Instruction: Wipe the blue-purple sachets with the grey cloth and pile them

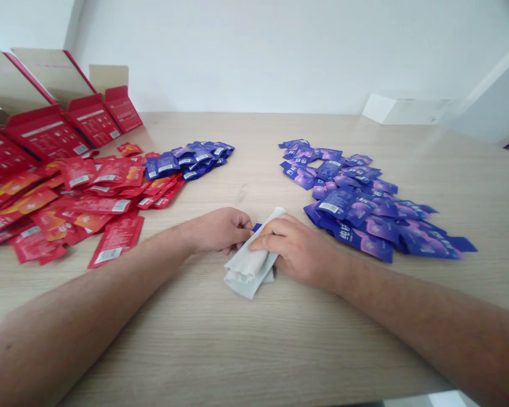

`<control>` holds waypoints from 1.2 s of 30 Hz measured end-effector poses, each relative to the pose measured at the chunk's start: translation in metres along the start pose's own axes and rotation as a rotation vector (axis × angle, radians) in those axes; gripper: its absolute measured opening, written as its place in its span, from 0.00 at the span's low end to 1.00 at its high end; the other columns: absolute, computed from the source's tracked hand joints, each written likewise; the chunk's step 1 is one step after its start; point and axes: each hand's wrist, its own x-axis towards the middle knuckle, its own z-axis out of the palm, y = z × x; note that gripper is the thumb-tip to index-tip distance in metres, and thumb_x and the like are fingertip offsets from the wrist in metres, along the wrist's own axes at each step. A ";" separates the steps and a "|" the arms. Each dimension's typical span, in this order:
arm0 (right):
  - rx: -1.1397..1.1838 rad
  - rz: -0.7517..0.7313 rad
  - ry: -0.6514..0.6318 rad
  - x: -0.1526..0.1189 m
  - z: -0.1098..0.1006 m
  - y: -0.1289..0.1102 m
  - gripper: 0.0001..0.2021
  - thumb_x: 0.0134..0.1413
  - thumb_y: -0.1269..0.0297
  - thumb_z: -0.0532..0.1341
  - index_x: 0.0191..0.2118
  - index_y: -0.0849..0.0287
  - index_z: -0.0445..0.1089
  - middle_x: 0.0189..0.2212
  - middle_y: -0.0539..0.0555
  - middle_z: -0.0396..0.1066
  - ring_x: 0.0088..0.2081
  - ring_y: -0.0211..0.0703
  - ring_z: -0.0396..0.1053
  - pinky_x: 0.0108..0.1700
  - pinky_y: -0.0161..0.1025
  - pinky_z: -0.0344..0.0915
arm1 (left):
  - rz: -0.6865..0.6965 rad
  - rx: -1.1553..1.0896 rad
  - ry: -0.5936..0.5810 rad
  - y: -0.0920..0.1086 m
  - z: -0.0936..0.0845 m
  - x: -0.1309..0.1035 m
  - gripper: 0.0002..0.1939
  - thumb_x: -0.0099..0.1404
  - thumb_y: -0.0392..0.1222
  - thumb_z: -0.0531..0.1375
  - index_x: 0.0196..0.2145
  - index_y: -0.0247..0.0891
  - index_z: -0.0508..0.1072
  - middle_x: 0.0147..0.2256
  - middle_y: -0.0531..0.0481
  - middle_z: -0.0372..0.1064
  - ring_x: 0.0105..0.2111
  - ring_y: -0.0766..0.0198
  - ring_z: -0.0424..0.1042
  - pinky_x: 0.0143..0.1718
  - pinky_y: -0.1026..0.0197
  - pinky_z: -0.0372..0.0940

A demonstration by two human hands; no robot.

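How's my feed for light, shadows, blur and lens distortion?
Head view: light looks even and diffuse, with only faint, soft shadows on the tabletop; head view: small print on the red packets is too soft to read, while folds in the white cloth show; head view: wide-angle stretch seems to lean the red boxes.

Right hand [303, 251] grips folded white cloth [250, 260] against blue packet [257, 227] pinched in left hand [220, 229]. Red packets [119, 237] left, small blue pile [199, 157] touching them; bigger blue pile [379, 228] right. Red boxes [46, 134] back left, white box [415, 111] back right.
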 end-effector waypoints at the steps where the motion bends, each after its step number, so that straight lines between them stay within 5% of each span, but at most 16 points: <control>1: -0.006 0.032 0.017 0.000 0.000 0.001 0.17 0.55 0.78 0.61 0.49 0.58 0.73 0.44 0.57 0.72 0.48 0.47 0.66 0.53 0.48 0.64 | -0.007 -0.003 0.004 0.000 0.000 0.000 0.10 0.61 0.47 0.57 0.31 0.39 0.71 0.20 0.57 0.66 0.16 0.71 0.62 0.16 0.68 0.54; 8: 0.005 -0.087 -0.062 0.000 -0.001 -0.004 0.14 0.58 0.74 0.60 0.50 0.59 0.73 0.45 0.58 0.72 0.49 0.47 0.65 0.55 0.47 0.63 | 0.015 0.020 -0.019 0.000 -0.001 0.001 0.10 0.62 0.47 0.56 0.31 0.39 0.70 0.21 0.57 0.66 0.17 0.71 0.62 0.16 0.68 0.55; 13: -0.016 0.040 0.015 -0.001 -0.001 0.002 0.17 0.54 0.78 0.61 0.49 0.58 0.73 0.44 0.57 0.72 0.48 0.48 0.66 0.52 0.48 0.64 | -0.021 0.005 -0.001 0.001 0.000 0.000 0.10 0.61 0.48 0.56 0.32 0.39 0.71 0.22 0.56 0.67 0.17 0.71 0.63 0.16 0.68 0.54; 18: 0.003 -0.085 -0.059 -0.001 -0.002 -0.003 0.15 0.58 0.74 0.60 0.50 0.58 0.72 0.44 0.58 0.72 0.49 0.48 0.65 0.55 0.48 0.63 | -0.004 0.013 -0.023 0.001 0.000 0.001 0.09 0.61 0.46 0.56 0.30 0.39 0.70 0.21 0.57 0.66 0.17 0.72 0.63 0.17 0.69 0.55; 23: -0.009 0.025 0.015 -0.001 -0.002 0.002 0.17 0.54 0.78 0.61 0.49 0.57 0.73 0.44 0.57 0.72 0.48 0.48 0.66 0.52 0.48 0.64 | -0.016 -0.007 -0.018 -0.001 -0.001 0.001 0.10 0.61 0.48 0.56 0.32 0.39 0.71 0.21 0.56 0.67 0.17 0.70 0.63 0.15 0.68 0.54; 29: -0.001 -0.076 -0.056 -0.001 -0.001 -0.001 0.16 0.57 0.75 0.60 0.50 0.59 0.72 0.45 0.58 0.71 0.50 0.48 0.65 0.55 0.47 0.63 | 0.013 -0.001 -0.033 0.000 0.000 0.000 0.08 0.61 0.46 0.56 0.30 0.39 0.70 0.20 0.57 0.66 0.17 0.71 0.63 0.16 0.68 0.55; 36: -0.029 0.014 -0.024 -0.002 -0.001 0.001 0.16 0.56 0.77 0.60 0.50 0.59 0.73 0.45 0.57 0.71 0.48 0.48 0.65 0.53 0.47 0.63 | -0.012 -0.005 -0.017 0.001 0.000 0.000 0.09 0.61 0.47 0.56 0.31 0.39 0.70 0.21 0.57 0.66 0.16 0.71 0.62 0.15 0.69 0.53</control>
